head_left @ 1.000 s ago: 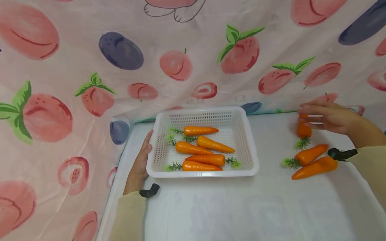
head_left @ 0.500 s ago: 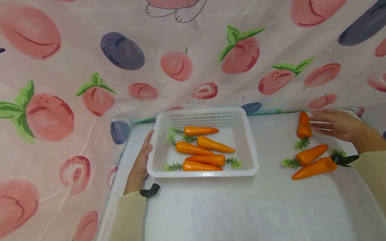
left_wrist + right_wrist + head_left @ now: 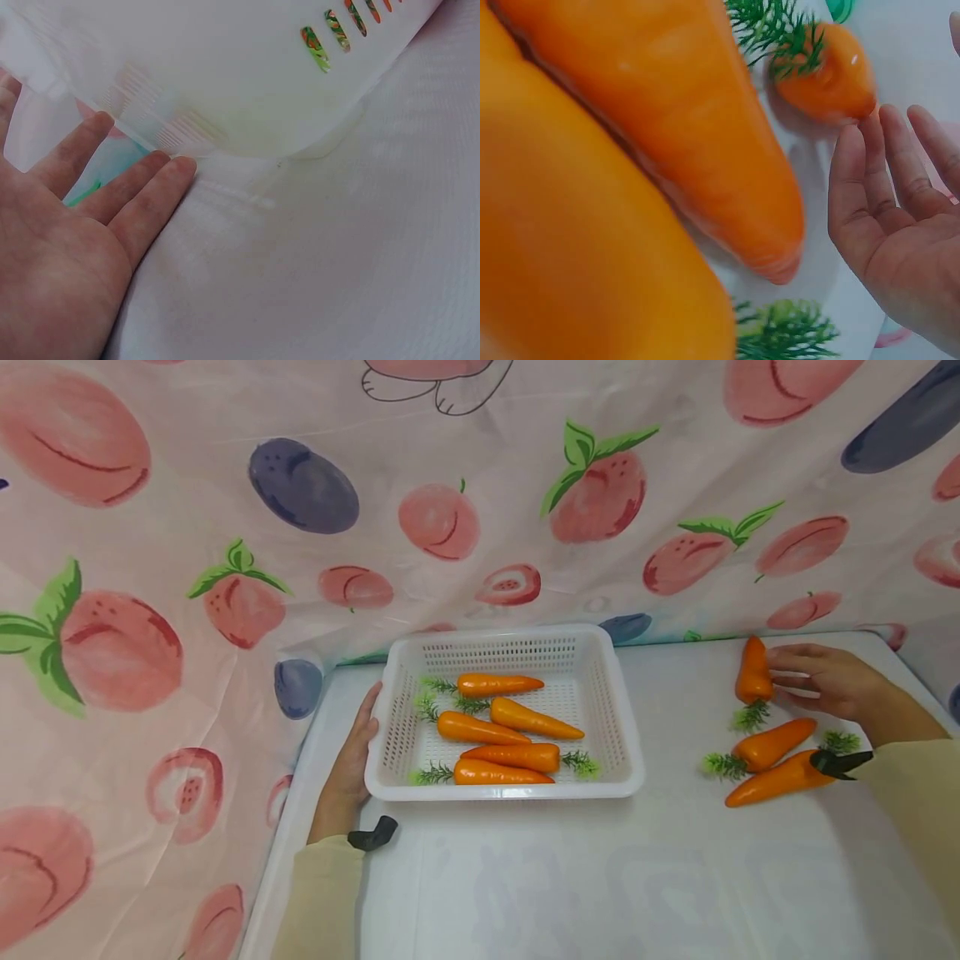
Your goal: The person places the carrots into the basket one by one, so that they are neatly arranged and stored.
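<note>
A white plastic basket point(image 3: 628, 727) holds several orange carrots point(image 3: 504, 772) with green tops. My left hand point(image 3: 351, 756) rests against its left side; in the left wrist view, straight fingers point(image 3: 154, 195) touch the basket wall. On the right, my right hand point(image 3: 828, 681) lies beside a carrot point(image 3: 753, 670) near the back edge, fingertips at its right side. The right wrist view shows these fingers loosely extended, near or touching that carrot point(image 3: 832, 79), not wrapped around it. Two more carrots lie below: one small point(image 3: 776, 745), one longer point(image 3: 780, 779), partly covered by the wrist strap.
Everything stands on a white table point(image 3: 570, 877). A fruit-patterned curtain point(image 3: 480, 468) hangs along the back and left edges. Black straps point(image 3: 372, 835) sit at both wrists. The basket stands left of the loose carrots, with a gap of white tabletop between.
My right hand first drew back from above the far carrot to its right side, then moved slightly left against it. That carrot has shifted a little left. The left hand and basket stay put.
</note>
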A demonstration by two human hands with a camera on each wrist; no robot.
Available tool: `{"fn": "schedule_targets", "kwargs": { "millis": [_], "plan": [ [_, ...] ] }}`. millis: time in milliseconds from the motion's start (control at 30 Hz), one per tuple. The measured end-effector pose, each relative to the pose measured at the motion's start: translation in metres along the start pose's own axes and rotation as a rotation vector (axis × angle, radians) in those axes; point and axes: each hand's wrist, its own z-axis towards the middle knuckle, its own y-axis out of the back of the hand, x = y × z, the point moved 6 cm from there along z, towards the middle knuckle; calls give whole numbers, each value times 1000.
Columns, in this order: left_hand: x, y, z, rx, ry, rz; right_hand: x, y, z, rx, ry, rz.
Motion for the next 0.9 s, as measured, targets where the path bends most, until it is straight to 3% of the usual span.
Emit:
{"fn": "schedule_targets", "kwargs": {
  "millis": [233,900],
  "plan": [
    [2,2,1,-12,8,-3,-9,-5,7,2,-39,74],
    [4,4,1,-16,19,7,-13,-15,10,-36,-95,-34]
  ]
}}
